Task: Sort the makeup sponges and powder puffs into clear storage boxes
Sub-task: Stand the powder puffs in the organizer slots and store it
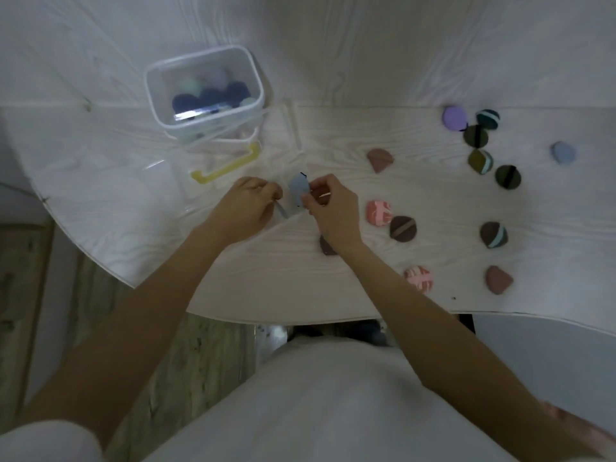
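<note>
With several dark and pastel puffs already in the clear plastic storage box (pixel 205 91) at eleven o'clock, your right hand (pixel 328 208) pinches a pale blue puff (pixel 297 188), your left hand (pixel 245 206) seemingly curled on its edge, while a dozen-odd still litter the white bench (pixel 433 195) toward three o'clock.

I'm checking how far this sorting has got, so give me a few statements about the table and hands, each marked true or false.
1. The clear box already holds several puffs. True.
2. The right hand pinches a light blue puff. True.
3. The box's lid is snapped on. False: the box is open; a clear lid with a yellow handle lies beside it.
4. The purple puff lies near the table's far right. True.
5. Every loose puff lies to the left of the hands. False: they lie to the right, like the pink patterned puff.
6. The left hand is flat on the table. False: it is curled.
</note>
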